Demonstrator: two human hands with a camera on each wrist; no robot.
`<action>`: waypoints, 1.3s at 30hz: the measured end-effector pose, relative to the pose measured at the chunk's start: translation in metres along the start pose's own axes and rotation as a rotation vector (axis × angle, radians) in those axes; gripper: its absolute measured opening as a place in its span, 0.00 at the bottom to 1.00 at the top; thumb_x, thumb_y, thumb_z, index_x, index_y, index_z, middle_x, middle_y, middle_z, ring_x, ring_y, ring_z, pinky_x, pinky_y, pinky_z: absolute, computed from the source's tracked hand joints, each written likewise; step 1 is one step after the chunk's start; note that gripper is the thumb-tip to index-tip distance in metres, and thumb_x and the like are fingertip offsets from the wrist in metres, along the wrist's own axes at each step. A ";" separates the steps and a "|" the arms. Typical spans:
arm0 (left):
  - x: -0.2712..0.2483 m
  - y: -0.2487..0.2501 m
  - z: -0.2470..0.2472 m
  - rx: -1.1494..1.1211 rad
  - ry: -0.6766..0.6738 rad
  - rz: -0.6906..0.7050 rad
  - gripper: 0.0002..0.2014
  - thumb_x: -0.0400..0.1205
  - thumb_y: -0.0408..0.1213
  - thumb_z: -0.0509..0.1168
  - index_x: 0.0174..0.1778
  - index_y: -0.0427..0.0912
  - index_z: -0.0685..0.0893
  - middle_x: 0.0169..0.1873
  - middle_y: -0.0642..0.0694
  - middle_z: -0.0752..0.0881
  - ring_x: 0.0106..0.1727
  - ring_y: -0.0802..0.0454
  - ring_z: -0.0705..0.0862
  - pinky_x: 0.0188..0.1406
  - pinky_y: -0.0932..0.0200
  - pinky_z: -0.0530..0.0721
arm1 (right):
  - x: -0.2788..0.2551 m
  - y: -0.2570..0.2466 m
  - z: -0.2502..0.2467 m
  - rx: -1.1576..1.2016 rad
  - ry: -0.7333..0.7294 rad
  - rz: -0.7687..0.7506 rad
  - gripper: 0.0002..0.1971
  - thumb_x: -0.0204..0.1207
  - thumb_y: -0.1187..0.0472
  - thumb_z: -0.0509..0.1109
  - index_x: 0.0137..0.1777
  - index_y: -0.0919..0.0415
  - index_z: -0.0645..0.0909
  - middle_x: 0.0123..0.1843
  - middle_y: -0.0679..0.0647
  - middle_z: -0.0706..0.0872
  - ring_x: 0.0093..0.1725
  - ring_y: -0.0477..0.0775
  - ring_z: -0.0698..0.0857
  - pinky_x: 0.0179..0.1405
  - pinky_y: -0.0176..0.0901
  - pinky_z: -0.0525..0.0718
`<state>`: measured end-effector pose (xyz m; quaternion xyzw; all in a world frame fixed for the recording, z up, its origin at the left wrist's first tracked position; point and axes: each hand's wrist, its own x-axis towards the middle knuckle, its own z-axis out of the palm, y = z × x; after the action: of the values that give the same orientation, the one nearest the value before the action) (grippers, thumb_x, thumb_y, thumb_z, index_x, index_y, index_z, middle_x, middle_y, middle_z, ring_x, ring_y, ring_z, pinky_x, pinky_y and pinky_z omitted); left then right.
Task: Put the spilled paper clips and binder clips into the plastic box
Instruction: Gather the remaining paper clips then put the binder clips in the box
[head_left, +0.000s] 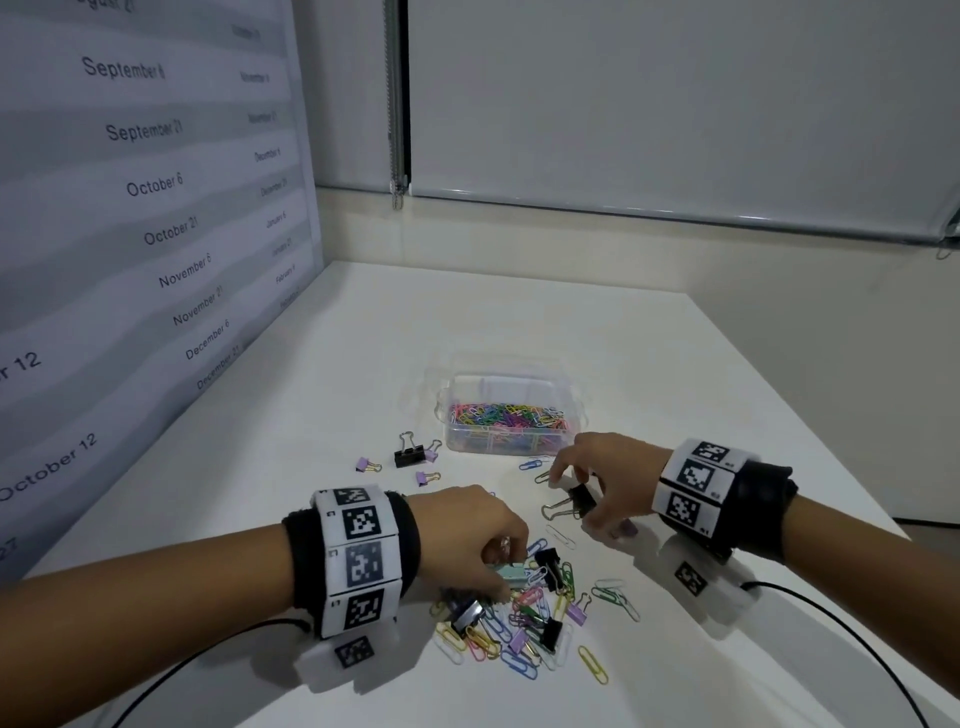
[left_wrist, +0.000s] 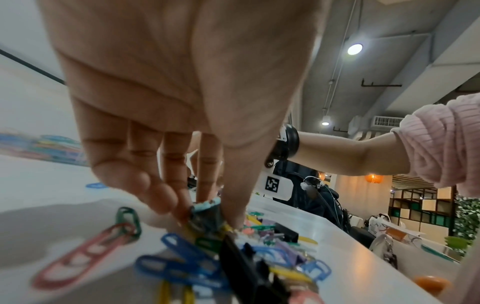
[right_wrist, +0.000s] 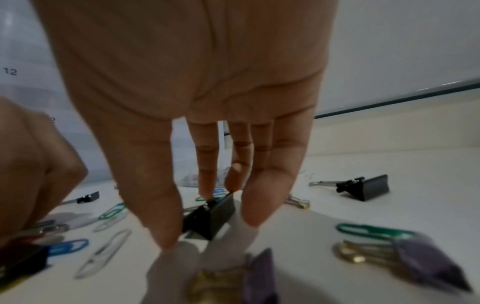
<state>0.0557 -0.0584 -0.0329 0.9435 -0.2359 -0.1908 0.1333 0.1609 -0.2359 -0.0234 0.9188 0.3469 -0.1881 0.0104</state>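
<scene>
A clear plastic box half full of coloured paper clips stands mid-table. Nearer me lies a pile of spilled paper clips and binder clips. My left hand reaches into the pile's top and pinches a mint-green binder clip; in the left wrist view the fingertips close round that mint-green clip. My right hand, between pile and box, grips a black binder clip with thumb and fingers. In the right wrist view that black clip sits between the fingertips.
Left of the box lie a black binder clip and purple binder clips. Loose paper clips sit at the box's front. A dated wall panel borders the table on the left. Cables trail from both wrists.
</scene>
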 end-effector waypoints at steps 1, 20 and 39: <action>0.001 0.000 -0.001 -0.004 0.007 -0.001 0.17 0.76 0.48 0.70 0.58 0.45 0.82 0.48 0.45 0.87 0.41 0.54 0.77 0.46 0.58 0.77 | 0.000 0.002 0.001 0.001 0.012 0.005 0.22 0.63 0.58 0.77 0.58 0.48 0.79 0.48 0.46 0.74 0.48 0.48 0.74 0.48 0.43 0.77; -0.014 -0.087 -0.033 0.093 0.152 -0.529 0.17 0.73 0.56 0.68 0.40 0.45 0.79 0.41 0.46 0.82 0.41 0.49 0.77 0.34 0.59 0.70 | -0.029 -0.010 0.004 0.109 0.048 -0.281 0.12 0.70 0.60 0.72 0.52 0.46 0.84 0.49 0.48 0.80 0.43 0.50 0.83 0.45 0.44 0.84; -0.031 -0.005 0.007 -0.040 -0.130 0.045 0.16 0.72 0.45 0.74 0.54 0.51 0.80 0.46 0.47 0.87 0.40 0.57 0.76 0.47 0.56 0.79 | -0.029 -0.005 0.014 0.138 0.047 -0.233 0.10 0.70 0.60 0.71 0.50 0.52 0.87 0.45 0.45 0.84 0.42 0.50 0.85 0.37 0.28 0.75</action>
<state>0.0297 -0.0399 -0.0312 0.9208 -0.2613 -0.2531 0.1409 0.1328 -0.2523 -0.0260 0.8750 0.4376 -0.1898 -0.0829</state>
